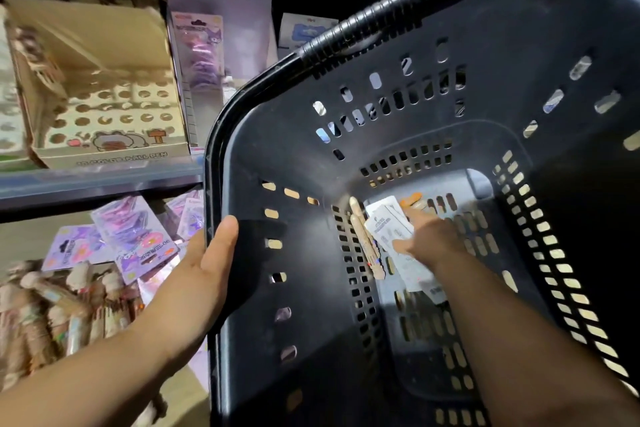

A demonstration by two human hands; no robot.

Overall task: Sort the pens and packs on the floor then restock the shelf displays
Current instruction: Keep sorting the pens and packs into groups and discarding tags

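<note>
A black perforated shopping basket [450, 45] fills the right of the head view, tilted toward me. My left hand [207, 263] grips its near left rim, thumb inside the wall. My right hand [429, 239] reaches down to the basket's bottom and rests on white packs [388, 222] lying there; whether the fingers close on a pack is hard to tell. Two beige pens [363, 239] lie just left of those packs. An orange-topped pack [412, 201] sits beyond the fingertips.
A cream ball pen display box [110, 121] with round holes stands on the shelf at left, purple character packs [201, 52] beside it. Below the shelf edge [100, 180], purple packs [138, 243] and several plush-topped pens [52, 308] lie piled.
</note>
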